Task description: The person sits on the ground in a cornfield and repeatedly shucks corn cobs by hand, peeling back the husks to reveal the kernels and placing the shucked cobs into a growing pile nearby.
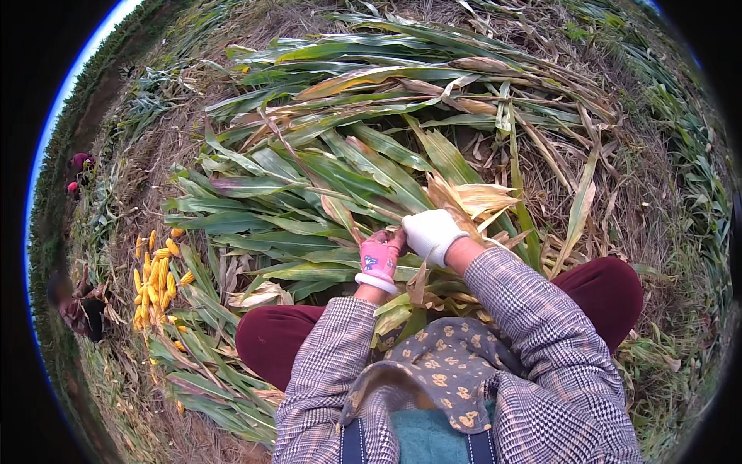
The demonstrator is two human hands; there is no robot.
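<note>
My left hand (379,259), in a pink fingerless glove with a butterfly print, has its bare fingers pinched together at a corn stalk. My right hand (432,235), in a white knitted glove, meets it there, its fingers curled. What lies between the fingertips is too small to make out. The corn stalk (348,197) with green leaves stretches away to the upper left. Pale, dry corn husks (484,199) fan out just beyond my right hand. More husks and leaves (403,313) lie in my lap, under my wrists.
Cut corn stalks (371,69) lie in a thick layer ahead. A pile of husked yellow corn cobs (153,284) sits on the ground at the left. Beyond it a person (84,307) is low to the ground, and another (81,162) is farther off. Dry straw (643,191) covers the ground at the right.
</note>
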